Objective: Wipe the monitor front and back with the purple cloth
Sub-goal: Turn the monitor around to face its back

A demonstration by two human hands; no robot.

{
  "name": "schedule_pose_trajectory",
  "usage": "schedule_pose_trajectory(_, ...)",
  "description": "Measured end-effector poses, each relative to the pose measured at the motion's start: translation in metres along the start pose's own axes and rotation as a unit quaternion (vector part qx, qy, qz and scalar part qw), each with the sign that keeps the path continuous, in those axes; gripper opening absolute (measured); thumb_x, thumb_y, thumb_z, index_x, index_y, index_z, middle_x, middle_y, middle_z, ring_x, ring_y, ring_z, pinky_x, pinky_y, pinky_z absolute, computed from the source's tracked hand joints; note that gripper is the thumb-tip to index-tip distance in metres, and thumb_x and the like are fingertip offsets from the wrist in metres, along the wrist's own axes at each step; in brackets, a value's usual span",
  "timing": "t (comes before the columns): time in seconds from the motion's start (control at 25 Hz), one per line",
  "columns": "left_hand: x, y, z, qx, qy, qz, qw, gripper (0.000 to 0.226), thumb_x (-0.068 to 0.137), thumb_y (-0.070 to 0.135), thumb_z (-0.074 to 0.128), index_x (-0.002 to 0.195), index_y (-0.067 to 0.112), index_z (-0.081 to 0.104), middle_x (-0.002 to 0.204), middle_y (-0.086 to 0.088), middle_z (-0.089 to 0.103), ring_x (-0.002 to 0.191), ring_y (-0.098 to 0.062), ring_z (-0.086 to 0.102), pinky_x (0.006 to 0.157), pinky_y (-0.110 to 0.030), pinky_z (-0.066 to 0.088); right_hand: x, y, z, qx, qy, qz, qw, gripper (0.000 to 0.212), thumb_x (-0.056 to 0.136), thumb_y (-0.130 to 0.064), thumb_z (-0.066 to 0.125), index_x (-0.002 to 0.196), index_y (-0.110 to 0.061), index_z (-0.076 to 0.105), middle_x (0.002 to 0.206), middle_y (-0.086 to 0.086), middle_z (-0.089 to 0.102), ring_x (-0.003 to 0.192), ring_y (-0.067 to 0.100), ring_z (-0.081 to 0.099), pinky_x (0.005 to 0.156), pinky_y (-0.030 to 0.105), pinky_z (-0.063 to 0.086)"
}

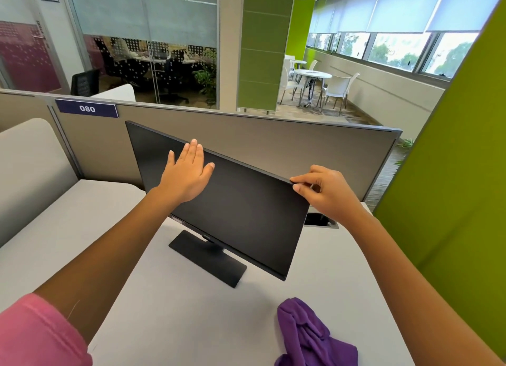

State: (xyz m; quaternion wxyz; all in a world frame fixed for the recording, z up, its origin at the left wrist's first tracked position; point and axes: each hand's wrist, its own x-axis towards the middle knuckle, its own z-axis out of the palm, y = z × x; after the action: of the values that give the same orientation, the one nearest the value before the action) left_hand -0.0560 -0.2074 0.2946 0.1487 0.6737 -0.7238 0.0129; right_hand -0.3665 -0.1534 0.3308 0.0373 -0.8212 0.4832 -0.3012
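A black monitor (pixel 246 209) stands on its flat black base (pixel 208 259) on the white desk (pixel 175 311), screen dark and facing me, turned at an angle. My left hand (pixel 189 171) lies with straight fingers in front of the upper left part of the screen, fingertips at the top edge. My right hand (pixel 325 190) pinches the monitor's top right corner between thumb and fingers. The purple cloth (pixel 309 335) lies crumpled on the desk at the lower right, apart from both hands.
A grey partition (pixel 273 141) labelled 080 runs behind the monitor. A green divider (pixel 451 174) closes the right side. A cable cutout (pixel 320 220) sits in the desk behind the monitor's right edge. A rounded white panel (pixel 27 168) stands at the left.
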Motion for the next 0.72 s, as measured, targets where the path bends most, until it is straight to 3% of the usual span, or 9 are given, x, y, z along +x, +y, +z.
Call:
schedule_pose_trajectory(0.12,-0.010,0.019,0.010,-0.065,0.008,0.009,0.998,0.066,0.100,0.048,0.014,0.152,0.011,-0.001,0.160,-0.004,-0.007,0.147,-0.017,-0.005,0.117,-0.044,-0.005,-0.004,-0.010,-0.005,0.023,-0.043,-0.006,0.999,0.019,0.089,-0.021,0.062,0.103,-0.014,0.072,0.076,-0.010,0.057,0.066,0.005,0.053,0.060,0.011,0.038)
schedule_pose_trajectory(0.2,-0.016,0.025,0.014,-0.103,0.013,0.001,0.995,0.066,0.100,0.049,0.015,0.152,0.012,-0.002,0.160,-0.003,-0.010,0.147,-0.016,-0.006,0.117,-0.042,-0.005,-0.003,-0.018,-0.010,0.044,-0.093,-0.003,0.995,0.013,0.087,-0.023,0.065,0.096,-0.017,0.072,0.073,-0.013,0.060,0.065,0.004,0.056,0.056,0.011,0.041)
schedule_pose_trajectory(0.4,-0.025,0.040,0.015,-0.189,0.019,-0.022,0.982,0.072,0.097,0.055,0.016,0.152,0.012,-0.003,0.160,-0.003,-0.013,0.147,-0.016,-0.009,0.115,-0.040,-0.007,0.001,-0.041,-0.012,0.079,-0.186,0.000,0.979,0.010,0.082,-0.024,0.069,0.086,-0.015,0.066,0.063,-0.001,0.066,0.055,0.011,0.063,0.052,0.013,0.048)
schedule_pose_trajectory(0.64,-0.043,0.077,0.010,-0.197,0.011,-0.040,0.980,0.077,0.096,0.057,0.022,0.151,0.011,-0.004,0.159,-0.006,-0.016,0.147,-0.019,-0.012,0.116,-0.039,-0.005,0.028,-0.041,-0.032,0.127,-0.337,0.032,0.932,0.014,0.081,-0.032,0.072,0.088,-0.020,0.071,0.078,-0.004,0.073,0.071,0.012,0.070,0.066,0.024,0.058)
schedule_pose_trajectory(0.72,-0.052,0.084,0.007,-0.195,-0.002,-0.013,0.981,0.078,0.095,0.060,0.021,0.151,0.012,-0.004,0.159,-0.006,-0.017,0.146,-0.018,-0.013,0.116,-0.037,-0.005,0.051,-0.033,-0.032,0.136,-0.309,0.021,0.941,0.010,0.087,-0.024,0.067,0.092,-0.018,0.071,0.080,-0.003,0.074,0.076,0.008,0.070,0.072,0.026,0.057)
